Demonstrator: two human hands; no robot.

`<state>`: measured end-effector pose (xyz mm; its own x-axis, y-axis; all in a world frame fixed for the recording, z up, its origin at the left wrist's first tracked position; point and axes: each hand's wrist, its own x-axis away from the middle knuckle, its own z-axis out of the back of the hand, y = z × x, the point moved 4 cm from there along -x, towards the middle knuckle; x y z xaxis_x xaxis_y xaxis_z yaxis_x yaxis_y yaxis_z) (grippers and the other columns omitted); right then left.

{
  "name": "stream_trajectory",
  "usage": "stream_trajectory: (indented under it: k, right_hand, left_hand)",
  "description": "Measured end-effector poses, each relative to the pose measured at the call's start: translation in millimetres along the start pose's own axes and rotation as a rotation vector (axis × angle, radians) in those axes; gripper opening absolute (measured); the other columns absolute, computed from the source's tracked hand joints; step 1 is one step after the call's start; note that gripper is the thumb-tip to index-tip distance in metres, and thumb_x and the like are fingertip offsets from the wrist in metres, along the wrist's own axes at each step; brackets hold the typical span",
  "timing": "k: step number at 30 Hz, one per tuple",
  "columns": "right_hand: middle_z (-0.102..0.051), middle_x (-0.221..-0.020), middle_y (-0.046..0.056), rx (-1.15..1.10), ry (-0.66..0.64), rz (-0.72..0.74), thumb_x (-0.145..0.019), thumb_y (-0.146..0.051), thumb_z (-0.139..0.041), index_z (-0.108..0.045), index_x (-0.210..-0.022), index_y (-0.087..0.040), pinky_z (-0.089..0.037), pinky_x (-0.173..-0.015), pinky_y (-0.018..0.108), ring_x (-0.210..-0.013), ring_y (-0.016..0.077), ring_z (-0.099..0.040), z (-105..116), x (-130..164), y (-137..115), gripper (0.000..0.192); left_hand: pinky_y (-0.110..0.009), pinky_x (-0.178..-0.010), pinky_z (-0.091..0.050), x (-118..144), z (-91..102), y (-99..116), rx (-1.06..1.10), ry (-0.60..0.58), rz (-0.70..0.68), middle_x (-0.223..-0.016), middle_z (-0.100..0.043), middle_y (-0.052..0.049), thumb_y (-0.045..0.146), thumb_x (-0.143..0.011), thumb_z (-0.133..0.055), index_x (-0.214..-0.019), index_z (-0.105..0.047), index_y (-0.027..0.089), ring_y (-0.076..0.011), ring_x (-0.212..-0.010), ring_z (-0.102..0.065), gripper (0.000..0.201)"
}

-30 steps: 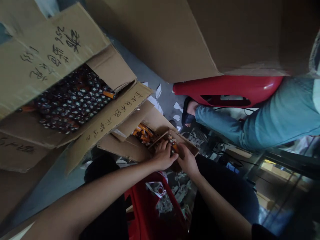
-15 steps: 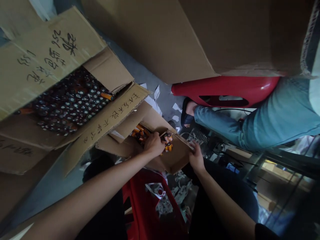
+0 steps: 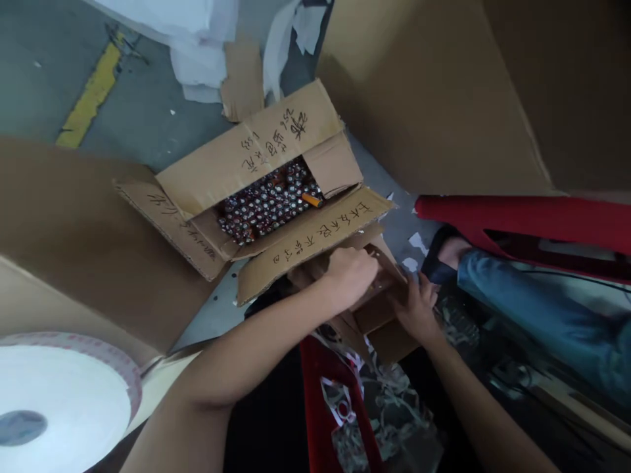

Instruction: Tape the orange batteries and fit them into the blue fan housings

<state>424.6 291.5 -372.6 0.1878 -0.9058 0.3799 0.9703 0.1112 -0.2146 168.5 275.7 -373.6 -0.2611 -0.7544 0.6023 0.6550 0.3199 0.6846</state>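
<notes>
Both hands low in front of me, working at a small cardboard box (image 3: 377,315). It sits just below the near flap of the larger open carton, above my lap.

My left hand (image 3: 351,274): back of the hand uppermost, fingers bent down toward the small box's inner side. Fingertips hidden; cannot tell whether this grip is narrow or holding a piece. My right hand (image 3: 419,309): at the box's right-hand corner, thumb and fingers closed around its edge. Contents of the box mostly blocked by my left hand.

Just beyond: open carton (image 3: 217,190), flaps spread and marked by hand in black. Packed inside, dark pieces (image 3: 266,207) with pale round ends, close together. One orange piece (image 3: 311,200) lies on top of them, near the right end.

To my left, a large brown box (image 3: 98,217); in front of it a wide white roll (image 3: 73,394) with a dark centre. Upper right, a big carton (image 3: 428,98) above a red stool (image 3: 493,217). Another person's leg (image 3: 532,295) in blue jeans beside that stool.

Floor: torn paper scraps (image 3: 418,243) near the person's foot, a worn yellow stripe (image 3: 93,92) far left. Between my knees, a red frame (image 3: 320,387) and tangled pale strips (image 3: 404,394), dim and hard to make out.
</notes>
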Motion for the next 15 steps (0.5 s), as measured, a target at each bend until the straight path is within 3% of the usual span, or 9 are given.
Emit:
stream_trajectory:
  k: [2,4,6,7,9,11,14,15]
  right_hand:
    - [-0.068,-0.140,0.025,-0.066,0.155,0.211,-0.091,-0.045,-0.067,-0.070,-0.129,-0.019,-0.053,-0.113,0.068,-0.136,0.0419,-0.065,7,-19,-54,0.047]
    - [-0.075,-0.123,0.015,-0.237,0.207,0.416,-0.102,-0.037,-0.061,-0.069,-0.128,-0.024,-0.062,-0.103,0.053,-0.118,0.0312,-0.073,19,-42,-118,0.030]
    - [-0.079,-0.112,0.009,-0.343,0.070,0.595,-0.109,-0.028,-0.051,-0.071,-0.126,-0.026,-0.064,-0.097,0.041,-0.104,0.0233,-0.077,20,-72,-190,0.026]
    - [-0.080,-0.115,0.009,-0.310,-0.023,0.697,-0.109,-0.024,-0.048,-0.073,-0.124,-0.025,-0.062,-0.101,0.040,-0.109,0.0230,-0.077,15,-88,-228,0.029]
    - [-0.081,-0.121,0.012,-0.096,-0.277,0.852,-0.105,-0.014,-0.047,-0.078,-0.123,-0.021,-0.059,-0.108,0.044,-0.118,0.0262,-0.075,-10,-118,-297,0.037]
    - [-0.082,-0.121,0.018,0.206,-0.532,0.870,-0.098,-0.015,-0.059,-0.082,-0.119,-0.014,-0.059,-0.107,0.046,-0.118,0.0322,-0.076,-48,-140,-342,0.030]
    - [-0.081,-0.124,0.026,0.612,-0.704,0.733,-0.092,-0.013,-0.068,-0.084,-0.116,-0.008,-0.059,-0.106,0.052,-0.123,0.0406,-0.076,-98,-155,-360,0.030]
    - [-0.080,-0.125,0.028,0.683,-0.712,0.687,-0.092,-0.011,-0.066,-0.085,-0.117,-0.006,-0.059,-0.105,0.055,-0.124,0.0421,-0.075,-109,-157,-357,0.032]
  left_hand:
    - [-0.036,-0.077,-0.061,16,35.7,-28,0.018,0.032,-0.007,-0.083,-0.078,-0.014,0.025,-0.101,-0.065,-0.087,-0.081,0.017,-0.0264,-0.086,-0.079,0.022]
    - [-0.031,-0.065,-0.054,37,72.4,-62,0.189,0.112,-0.007,-0.070,-0.071,-0.006,0.033,-0.105,-0.057,-0.076,-0.074,0.019,-0.0189,-0.067,-0.069,0.036]
    - [-0.027,-0.054,-0.042,54,103.3,-103,0.610,0.350,0.078,-0.057,-0.054,0.001,0.035,-0.104,-0.054,-0.067,-0.063,0.021,-0.0123,-0.050,-0.050,0.040]
    - [-0.026,-0.051,-0.036,59,111.7,-125,0.788,0.508,0.171,-0.053,-0.045,0.004,0.035,-0.103,-0.051,-0.064,-0.056,0.022,-0.0111,-0.047,-0.041,0.041]
    - [-0.025,-0.050,-0.032,59,109.9,-160,0.963,0.745,0.360,-0.054,-0.039,0.005,0.030,-0.099,-0.050,-0.064,-0.050,0.023,-0.0109,-0.048,-0.035,0.036]
    - [-0.024,-0.052,-0.036,45,91.3,-178,0.970,0.791,0.478,-0.057,-0.047,0.003,0.025,-0.094,-0.054,-0.067,-0.054,0.022,-0.0119,-0.053,-0.043,0.027]
    - [-0.029,-0.062,-0.055,22,61.3,-192,0.972,0.738,0.585,-0.075,-0.069,-0.004,0.020,-0.088,-0.062,-0.083,-0.070,0.019,-0.0193,-0.070,-0.067,0.009]
    - [-0.034,-0.070,-0.061,20,57.4,-198,0.965,0.761,0.631,-0.087,-0.075,-0.008,0.019,-0.089,-0.060,-0.096,-0.073,0.017,-0.0231,-0.082,-0.073,0.015]
